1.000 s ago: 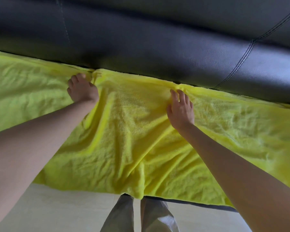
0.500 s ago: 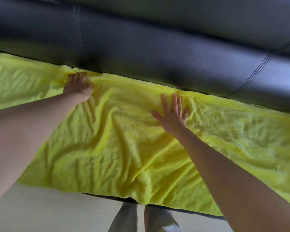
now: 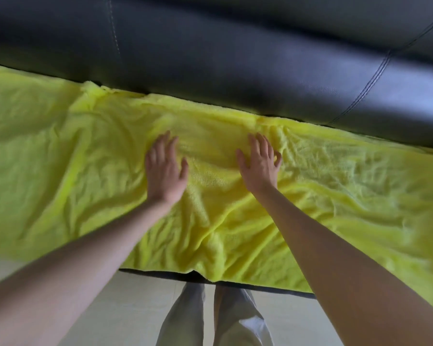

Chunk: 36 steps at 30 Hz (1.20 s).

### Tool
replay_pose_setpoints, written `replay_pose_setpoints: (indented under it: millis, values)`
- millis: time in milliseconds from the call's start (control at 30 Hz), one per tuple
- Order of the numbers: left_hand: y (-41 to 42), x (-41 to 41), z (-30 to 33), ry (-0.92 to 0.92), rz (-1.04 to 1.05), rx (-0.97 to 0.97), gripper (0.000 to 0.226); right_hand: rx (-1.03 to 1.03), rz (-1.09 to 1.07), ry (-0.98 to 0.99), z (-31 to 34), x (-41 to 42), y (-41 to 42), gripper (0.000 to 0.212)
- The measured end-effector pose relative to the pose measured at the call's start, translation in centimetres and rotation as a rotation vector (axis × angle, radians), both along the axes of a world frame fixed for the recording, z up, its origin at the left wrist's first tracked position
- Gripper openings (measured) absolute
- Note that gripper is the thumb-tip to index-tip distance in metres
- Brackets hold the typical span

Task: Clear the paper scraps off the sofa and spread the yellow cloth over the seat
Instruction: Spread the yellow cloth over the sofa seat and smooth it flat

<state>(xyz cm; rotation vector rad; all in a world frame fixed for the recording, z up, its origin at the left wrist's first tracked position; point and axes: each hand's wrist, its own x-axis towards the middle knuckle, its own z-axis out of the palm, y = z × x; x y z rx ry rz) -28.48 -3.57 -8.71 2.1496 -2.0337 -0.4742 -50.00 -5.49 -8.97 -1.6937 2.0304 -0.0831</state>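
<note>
A: What changed vs half a sec ago?

B: Both hands came off the back edge. Left hand (image 3: 164, 174) was up at the crease by the sofa back (image 3: 235, 58), fingers bunched at the hem; now it's flat on the middle of the yellow cloth (image 3: 335, 186). Right hand (image 3: 259, 166) was already spread flat and has slid a bit toward the front. The pair now lie side by side, a small strip of cloth between them.

A: Grip state?

B: Neither hand holds anything. Fingers straight and apart, palms down, pressing on the cloth. Frame is blurred, esp. the left fingers, so they look to be mid-sweep.

A: So where are we w/ the task?

B: My read: tucking along the back is done, smoothing has started. No paper scraps in view, so that part seems finished. Cloth covers the seat from left edge to right edge of frame, back hem against the sofa back, front hem hanging over the seat front (image 3: 158, 272) above the floor (image 3: 125, 308).

A: Cloth vs hands?

B: Directly under both palms. Wrinkles fan out to either side and toward the front, so prob. an outward sweep is what it needs next.
</note>
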Motion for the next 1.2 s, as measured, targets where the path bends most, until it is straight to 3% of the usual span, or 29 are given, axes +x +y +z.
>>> replay_pose_setpoints:
  millis: [167,333,467,567,700,833,1067,1200]
  values:
    - [9.9,-4.8,-0.3,0.002,-0.294,0.068,0.066,-0.105,-0.080,0.119,0.3,-1.3,10.1,0.060]
    - [15.9,-4.8,-0.2,-0.043,-0.176,0.129,0.073,-0.008,-0.159,0.159,0.5,-3.5,18.6,0.067]
    - [20.0,-2.7,-0.1,-0.062,-0.014,0.154,0.076,0.102,-0.350,0.170,0.7,-4.2,22.8,0.066]
    - [23.7,-0.8,-0.4,-0.177,-0.168,0.153,0.079,0.181,-0.391,0.142,1.2,-4.9,24.8,0.068]
    - [27.1,0.0,-0.2,-0.288,-0.421,0.053,0.061,0.160,-0.588,0.082,2.2,-5.4,26.1,0.039]
    - [26.2,-1.1,0.4,-0.354,-0.369,0.071,0.028,0.301,-0.844,-0.026,1.8,-6.5,27.1,0.025]
    - [24.3,-2.4,-0.1,-0.371,-0.365,0.018,0.014,0.262,-0.625,0.065,0.2,-7.3,28.7,0.026]
    - [25.3,-2.3,1.0,-0.396,-0.425,0.032,0.018,0.213,-0.543,0.115,0.8,-7.6,29.9,0.021]
